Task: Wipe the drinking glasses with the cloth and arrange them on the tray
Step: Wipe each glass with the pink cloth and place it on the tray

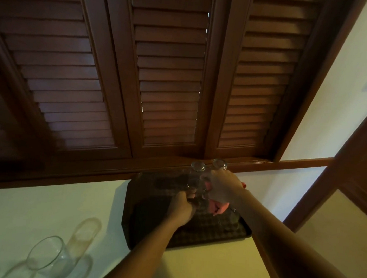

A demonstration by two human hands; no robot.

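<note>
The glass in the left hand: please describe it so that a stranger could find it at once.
Start from the dark tray on the pale table below the wooden shutters. Above its middle, the left hand grips a clear glass whose far end points at the shutters. Unlike the glasses standing at the table's near left, it is held up, beside a pink cloth.

Both arms stretched over a dark patterned tray [151, 229] on a pale bench [45, 212]. Left hand [182, 207] gripping the base of a clear glass [195, 176]; right hand [223, 189] holding a pink cloth [218, 207] against it. Second glass [219, 164] just behind. Empty glasses [48, 257] at lower left. Dark louvred shutters [169, 73] behind.
</note>
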